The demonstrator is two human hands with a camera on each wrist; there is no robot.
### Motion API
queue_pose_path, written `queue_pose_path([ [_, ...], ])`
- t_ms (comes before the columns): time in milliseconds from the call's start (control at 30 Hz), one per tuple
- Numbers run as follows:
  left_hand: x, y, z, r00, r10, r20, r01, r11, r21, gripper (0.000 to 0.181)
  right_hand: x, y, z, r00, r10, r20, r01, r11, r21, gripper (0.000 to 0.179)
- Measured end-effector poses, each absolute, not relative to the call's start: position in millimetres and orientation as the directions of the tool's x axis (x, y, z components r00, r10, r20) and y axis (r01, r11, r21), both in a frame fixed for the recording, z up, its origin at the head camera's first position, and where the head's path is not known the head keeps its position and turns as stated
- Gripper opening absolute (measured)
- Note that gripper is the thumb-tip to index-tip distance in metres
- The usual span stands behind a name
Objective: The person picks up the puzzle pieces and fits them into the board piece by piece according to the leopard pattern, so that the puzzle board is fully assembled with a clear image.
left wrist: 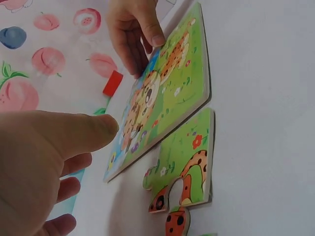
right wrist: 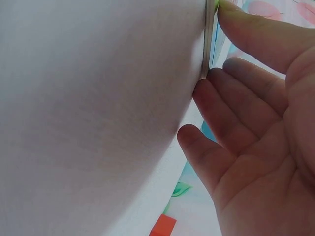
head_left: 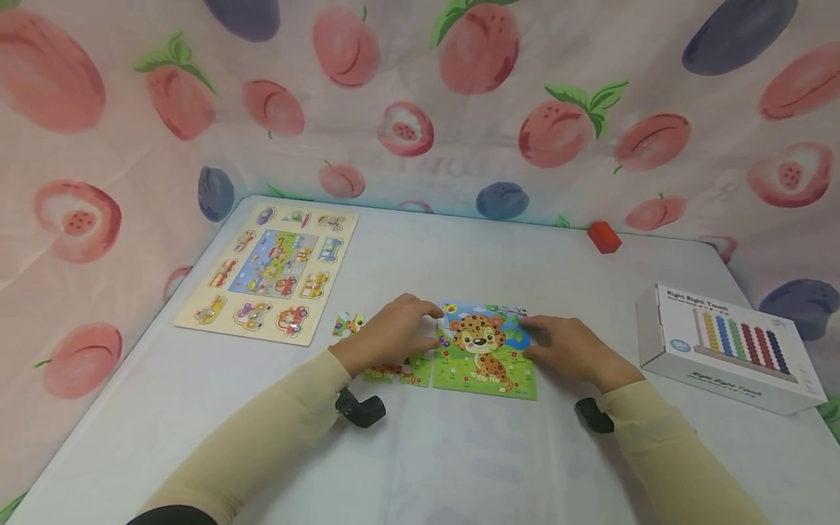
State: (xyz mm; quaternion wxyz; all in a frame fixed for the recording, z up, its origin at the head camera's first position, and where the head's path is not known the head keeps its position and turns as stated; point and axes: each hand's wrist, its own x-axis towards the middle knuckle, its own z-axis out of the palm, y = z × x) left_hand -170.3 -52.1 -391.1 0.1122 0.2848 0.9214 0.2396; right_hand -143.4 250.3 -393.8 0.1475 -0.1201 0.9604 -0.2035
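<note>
- The left hand (head_left: 389,337) rests with relaxed, straight fingers at the left edge of the leopard puzzle (head_left: 484,350), fingertips touching its upper left corner; it grips nothing.
- The right hand (head_left: 569,348) lies against the puzzle's right edge, fingers straight and pressing the side of the board, thumb on top; it too grips nothing.
- The leopard puzzle lies flat on the white table (head_left: 459,467), near the middle, between both hands.
- Judged from how things lie, most of the picture is joined: the leopard's head and body are whole. A loose piece (left wrist: 184,162) with grass and a spotted tail lies just beside the left edge, not locked in, and a small piece (head_left: 348,324) sits apart to the left, so at least these are left.
- Far left lies a vehicle peg board (head_left: 269,271), all slots filled as far as shows.
- To the right stands an abacus box (head_left: 728,348); its lettering is too blurred to read surely.
- A red block (head_left: 604,237) sits at the far edge.
</note>
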Motion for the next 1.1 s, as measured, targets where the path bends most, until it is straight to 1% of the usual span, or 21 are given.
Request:
queue_pose_path([
  [233, -164, -65, -389, -0.810, 0.585, -0.035, 0.473, 0.688, 0.551, 0.046, -143, 252, -395, -0.929, -0.292, -0.227, -0.178, 0.891, -0.419, 0.055],
  [400, -164, -74, -391, -0.823, 0.566, -0.034, 0.455, 0.694, 0.558, 0.047, -143, 251, -394, -0.930, -0.291, -0.227, -0.175, 0.889, -0.423, 0.054],
  [633, -163, -93, -396, -0.857, 0.512, -0.064, 0.387, 0.720, 0.577, 0.045, -143, 252, -396, -0.930, -0.289, -0.229, -0.170, 0.888, -0.427, 0.055],
  [867, -165, -112, -406, -0.870, 0.490, -0.048, 0.386, 0.739, 0.552, 0.047, -142, 251, -396, -0.930, -0.280, -0.237, -0.160, 0.891, -0.424, 0.055],
  [1100, -167, -129, -409, -0.884, 0.468, -0.023, 0.384, 0.753, 0.534, 0.043, -143, 252, -396, -0.929, -0.286, -0.233, -0.169, 0.892, -0.420, 0.055],
])
